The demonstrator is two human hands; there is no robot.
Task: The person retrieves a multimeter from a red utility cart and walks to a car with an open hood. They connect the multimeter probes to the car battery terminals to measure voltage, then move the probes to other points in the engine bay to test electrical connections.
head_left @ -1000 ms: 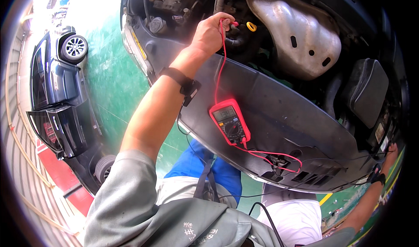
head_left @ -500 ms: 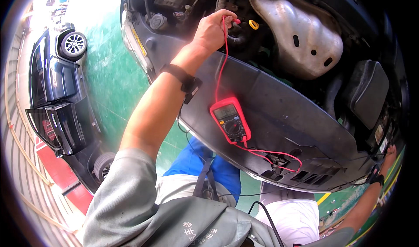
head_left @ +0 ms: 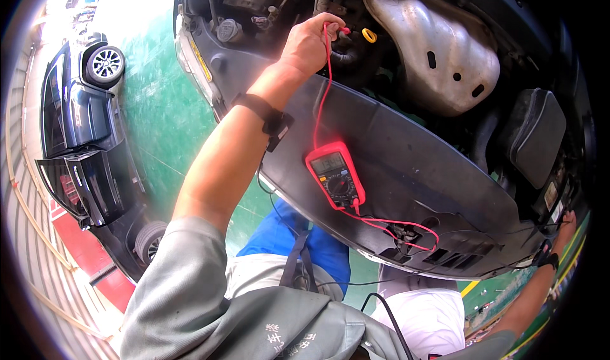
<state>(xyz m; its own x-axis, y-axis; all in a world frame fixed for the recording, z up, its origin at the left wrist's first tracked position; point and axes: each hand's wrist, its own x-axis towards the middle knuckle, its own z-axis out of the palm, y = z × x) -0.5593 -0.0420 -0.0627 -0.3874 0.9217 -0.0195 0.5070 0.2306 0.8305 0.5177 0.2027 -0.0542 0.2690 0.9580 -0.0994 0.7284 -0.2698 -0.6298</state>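
Observation:
My left hand (head_left: 309, 44) pinches a red test probe (head_left: 345, 30) over the engine bay, beside a dark hose and a yellow ring-shaped dipstick handle (head_left: 369, 36). From it a red lead (head_left: 324, 106) runs down past a red-framed multimeter (head_left: 337, 176), which lies on the black front panel (head_left: 406, 150) with its display lit but too blurred to read. At the far right edge, my right hand (head_left: 565, 226) is closed around the end of the thin black lead, close to the battery (head_left: 551, 196); the black probe's tip is hidden.
A metal heat shield (head_left: 438, 55) and a black box-shaped cover (head_left: 537, 134) stand in the engine bay. Loops of red lead lie over the panel's latch opening (head_left: 406, 234). Someone in a white shirt (head_left: 422, 322) is close beside me. A dark car (head_left: 82, 144) stands at left.
Both hands and the multimeter stay practically where they were. Only a very slight shift of the view shows.

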